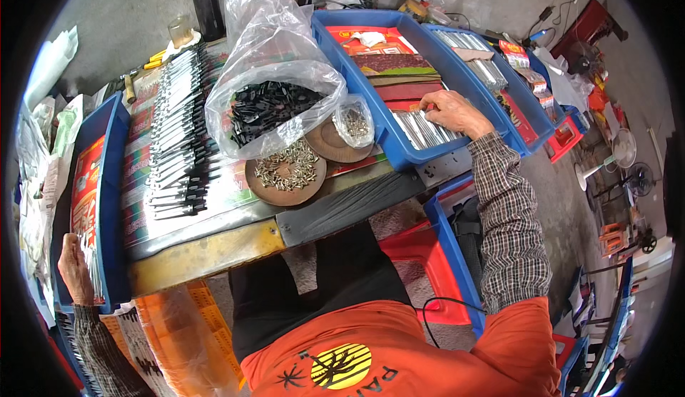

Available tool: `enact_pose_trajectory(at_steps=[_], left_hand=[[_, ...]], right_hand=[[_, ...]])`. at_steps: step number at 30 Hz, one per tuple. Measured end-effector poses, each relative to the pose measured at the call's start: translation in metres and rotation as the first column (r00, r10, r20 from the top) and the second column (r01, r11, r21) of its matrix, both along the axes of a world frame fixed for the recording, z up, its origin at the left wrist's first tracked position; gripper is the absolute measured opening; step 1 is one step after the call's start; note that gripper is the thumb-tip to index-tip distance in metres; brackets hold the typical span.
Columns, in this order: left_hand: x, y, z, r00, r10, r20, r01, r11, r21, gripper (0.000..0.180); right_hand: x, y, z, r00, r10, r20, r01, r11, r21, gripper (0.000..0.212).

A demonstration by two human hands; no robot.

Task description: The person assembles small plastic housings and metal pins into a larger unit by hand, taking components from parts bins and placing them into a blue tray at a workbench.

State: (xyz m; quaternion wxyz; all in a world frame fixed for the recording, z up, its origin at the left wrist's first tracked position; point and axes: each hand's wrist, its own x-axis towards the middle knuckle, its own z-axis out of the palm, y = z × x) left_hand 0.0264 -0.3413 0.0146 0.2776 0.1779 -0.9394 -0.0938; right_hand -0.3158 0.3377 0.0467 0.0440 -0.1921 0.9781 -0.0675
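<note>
Nearest us, on the left, our left hand (74,272) is by thin silver strips (93,272) in the left blue tray (115,154); we can't tell if it holds any. Next, a wooden dish (282,197) has lots of small shiny bits (285,169), maybe still to use. On the right, our right hand (460,114) bends its fingers over flat silver pieces (421,130) in the right blue tray (409,157); its grip is hidden. Farther, a clear bag (264,33) holds many loose black parts (275,108). Left of it, a long row of black-ended strips (178,126) looks put together to us.
</note>
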Motion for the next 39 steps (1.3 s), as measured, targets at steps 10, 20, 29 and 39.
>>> enact_pose_trajectory(at_steps=[10, 20, 29, 39], left_hand=[[0.002, 0.088, 0.012, 0.97, 0.061, -0.234, -0.035, 0.993, 0.113, 0.025], [-0.01, 0.191, 0.019, 0.955, -0.229, -0.187, 0.295, 0.755, 0.585, 0.014], [-0.007, 0.237, 0.012, 0.941, -0.238, -0.241, 0.337, 0.575, 0.746, 0.014], [-0.022, 0.292, 0.007, 0.902, -0.321, -0.289, 0.336, 0.102, 0.936, 0.012]], right_hand=[[0.002, -0.007, 0.004, 1.0, 0.027, 0.006, -0.026, 0.985, -0.168, 0.025], [0.007, -0.003, 0.004, 0.98, -0.14, 0.144, 0.171, 0.956, -0.237, 0.011], [0.019, -0.005, 0.006, 0.968, -0.08, -0.236, 0.004, 0.952, -0.305, 0.016], [0.161, -0.098, 0.048, 0.984, 0.05, -0.169, -0.162, 0.637, -0.754, 0.004]])
